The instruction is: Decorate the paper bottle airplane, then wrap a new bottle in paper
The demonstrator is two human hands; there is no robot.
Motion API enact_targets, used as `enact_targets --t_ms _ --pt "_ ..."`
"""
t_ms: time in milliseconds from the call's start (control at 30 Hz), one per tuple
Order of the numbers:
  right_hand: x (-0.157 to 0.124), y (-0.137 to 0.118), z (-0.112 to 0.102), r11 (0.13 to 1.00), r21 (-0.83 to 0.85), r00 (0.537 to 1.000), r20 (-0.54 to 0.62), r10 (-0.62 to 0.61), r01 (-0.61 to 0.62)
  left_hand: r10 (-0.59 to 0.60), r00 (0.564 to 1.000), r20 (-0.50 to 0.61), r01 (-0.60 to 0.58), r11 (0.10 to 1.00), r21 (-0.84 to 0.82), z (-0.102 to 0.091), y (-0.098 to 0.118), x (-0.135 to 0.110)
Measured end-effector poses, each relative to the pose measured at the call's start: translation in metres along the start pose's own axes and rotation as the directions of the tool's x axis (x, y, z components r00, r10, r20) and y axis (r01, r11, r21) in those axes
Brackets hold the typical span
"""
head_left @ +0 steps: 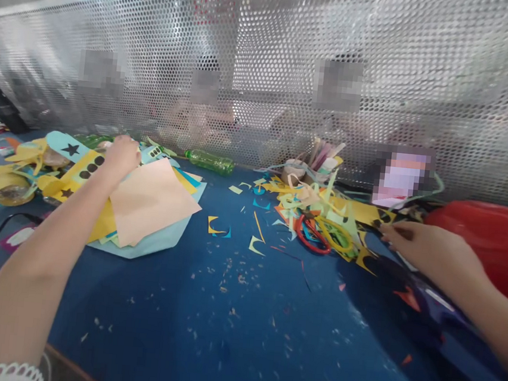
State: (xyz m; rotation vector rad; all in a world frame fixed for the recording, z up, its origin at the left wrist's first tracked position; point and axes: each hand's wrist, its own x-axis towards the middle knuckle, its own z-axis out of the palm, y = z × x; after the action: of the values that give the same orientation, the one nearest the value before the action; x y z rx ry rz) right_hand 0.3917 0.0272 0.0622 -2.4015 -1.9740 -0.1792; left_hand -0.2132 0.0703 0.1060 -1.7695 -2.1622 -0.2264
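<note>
Left hand, left of frame: curled, grip indeterminable; sweeping inward could displace the adjacent peach sheet. Right hand, right of frame: grip indeterminable.

The person's left arm stretches far forward, the left hand loosely curled at its end. The right forearm angles inward, the right hand back upward.

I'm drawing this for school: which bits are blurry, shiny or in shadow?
In the head view, shadow darkens the blue table near the right hand; the purple thing below is blurry, with pale glare; light glints upper left, by the metal mesh.
</note>
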Motion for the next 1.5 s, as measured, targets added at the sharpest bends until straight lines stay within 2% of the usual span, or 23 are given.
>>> enact_targets --t_ms 100,200,300,400,467,533,600,667,867,1033,1100,1167,1233,1300,1367,1500 --pt "-0.011 -0.014 -0.007 1.000 0.028 0.998 -0.062 -0.001 0.003 0.101 0.995 -0.013 -0.101 0.995 -0.026 0.014 0.028 0.009" --pt "-0.022 -0.030 -0.011 0.997 0.069 0.992 -0.127 -0.013 0.022 0.215 0.976 0.036 -0.212 0.974 -0.080 0.032 0.066 0.021" --pt "-0.035 -0.045 -0.010 0.986 0.132 0.978 -0.197 -0.075 0.102 0.299 0.951 0.077 -0.290 0.951 -0.109 0.051 0.107 0.034" --pt "-0.048 -0.058 -0.003 0.954 0.198 0.936 -0.316 -0.155 0.225 0.327 0.941 0.092 -0.316 0.942 -0.114 0.063 0.142 0.046" --pt "-0.055 -0.063 0.004 0.911 0.195 0.868 -0.428 -0.253 0.362 0.347 0.933 0.095 -0.336 0.935 -0.113 0.067 0.159 0.050" --pt "-0.059 -0.066 0.013 0.852 0.142 0.756 -0.549 -0.356 0.504 0.363 0.929 0.079 -0.354 0.929 -0.109 0.069 0.170 0.050" --pt "-0.061 -0.068 0.021 0.818 0.076 0.668 -0.622 -0.408 0.571 0.373 0.927 0.043 -0.367 0.924 -0.105 0.069 0.178 0.047" --pt "-0.061 -0.069 0.028 0.802 0.033 0.627 -0.643 -0.440 0.596 0.393 0.919 0.002 -0.391 0.915 -0.104 0.068 0.186 0.040" --pt "-0.065 -0.075 0.037 0.768 0.000 0.624 -0.583 -0.520 0.640 0.502 0.863 -0.057 -0.505 0.856 -0.105 0.062 0.222 0.019" --pt "-0.071 -0.079 0.040 0.738 -0.012 0.608 -0.559 -0.564 0.674 0.494 0.863 -0.102 -0.504 0.852 -0.138 0.053 0.251 0.015" --pt "-0.074 -0.081 0.040 0.708 -0.016 0.585 -0.552 -0.595 0.706 0.513 0.851 -0.116 -0.525 0.837 -0.153 0.050 0.256 0.012" --pt "-0.076 -0.082 0.040 0.673 -0.008 0.560 -0.547 -0.622 0.740 0.557 0.819 -0.137 -0.573 0.804 -0.158 0.046 0.255 0.007" --pt "-0.078 -0.083 0.040 0.648 0.002 0.543 -0.547 -0.637 0.762 0.607 0.778 -0.164 -0.628 0.762 -0.156 0.040 0.250 -0.003" --pt "-0.080 -0.083 0.040 0.639 -0.003 0.537 -0.539 -0.649 0.769 0.634 0.755 -0.169 -0.655 0.740 -0.154 0.030 0.239 -0.015" --pt "-0.080 -0.082 0.040 0.637 -0.021 0.533 -0.525 -0.663 0.771 0.626 0.768 -0.136 -0.641 0.752 -0.156 0.019 0.224 -0.029" --pt "-0.080 -0.083 0.042 0.629 -0.061 0.509 -0.530 -0.679 0.775 0.527 0.849 0.026 -0.518 0.842 -0.152 -0.004 0.182 -0.050"
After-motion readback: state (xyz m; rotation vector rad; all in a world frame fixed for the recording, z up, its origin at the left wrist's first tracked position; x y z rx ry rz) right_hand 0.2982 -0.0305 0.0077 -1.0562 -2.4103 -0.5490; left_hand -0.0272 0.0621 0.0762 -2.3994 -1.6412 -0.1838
